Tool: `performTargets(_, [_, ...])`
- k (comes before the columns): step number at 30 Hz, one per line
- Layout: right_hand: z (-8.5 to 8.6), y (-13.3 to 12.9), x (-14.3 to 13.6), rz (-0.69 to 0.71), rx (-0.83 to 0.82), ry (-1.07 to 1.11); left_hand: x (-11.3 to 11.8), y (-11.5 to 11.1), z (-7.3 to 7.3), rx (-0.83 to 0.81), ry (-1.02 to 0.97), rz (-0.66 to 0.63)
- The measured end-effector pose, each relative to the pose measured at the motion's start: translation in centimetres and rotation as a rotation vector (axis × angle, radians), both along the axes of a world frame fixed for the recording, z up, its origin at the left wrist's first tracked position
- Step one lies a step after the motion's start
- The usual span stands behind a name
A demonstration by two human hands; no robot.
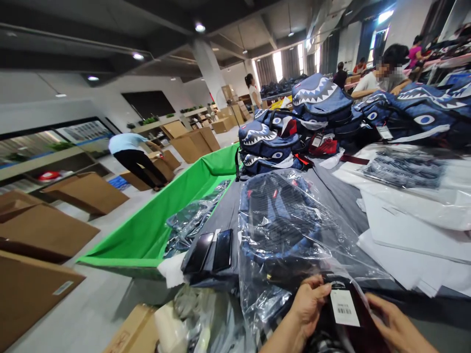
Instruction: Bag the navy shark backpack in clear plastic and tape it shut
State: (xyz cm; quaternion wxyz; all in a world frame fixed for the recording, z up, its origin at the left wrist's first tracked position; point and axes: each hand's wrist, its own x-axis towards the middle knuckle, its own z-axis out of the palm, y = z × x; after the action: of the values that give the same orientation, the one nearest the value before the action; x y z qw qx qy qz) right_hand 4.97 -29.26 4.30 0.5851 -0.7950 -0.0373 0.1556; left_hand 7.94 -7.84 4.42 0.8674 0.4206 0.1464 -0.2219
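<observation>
Pinching bagged backpack (pixel 283 230) at its tag (pixel 344 306), left hand (pixel 307 306), right hand (pixel 395 326) apparently alongside

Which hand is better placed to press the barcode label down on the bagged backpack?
Probably the left hand: its fingers already touch the barcode label at its left edge, on the bagged backpack. The right hand lies beside it, off the label.

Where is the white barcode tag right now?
The white barcode tag sits bottom centre-right, between the left hand and right hand, on the bagged backpack.
</observation>
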Motion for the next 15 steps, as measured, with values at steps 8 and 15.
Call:
performTargets(8, [-2.0,-1.3,-2.0,0.016,0.214,0.26,-0.9,-1.2,-2.6,0.264,0.032,0.124])
performTargets(15, [-1.2,-1.3,-1.1,-0.102,-0.014,0.019,-1.7,-1.7,-2.8,0.913,-0.261,0.09])
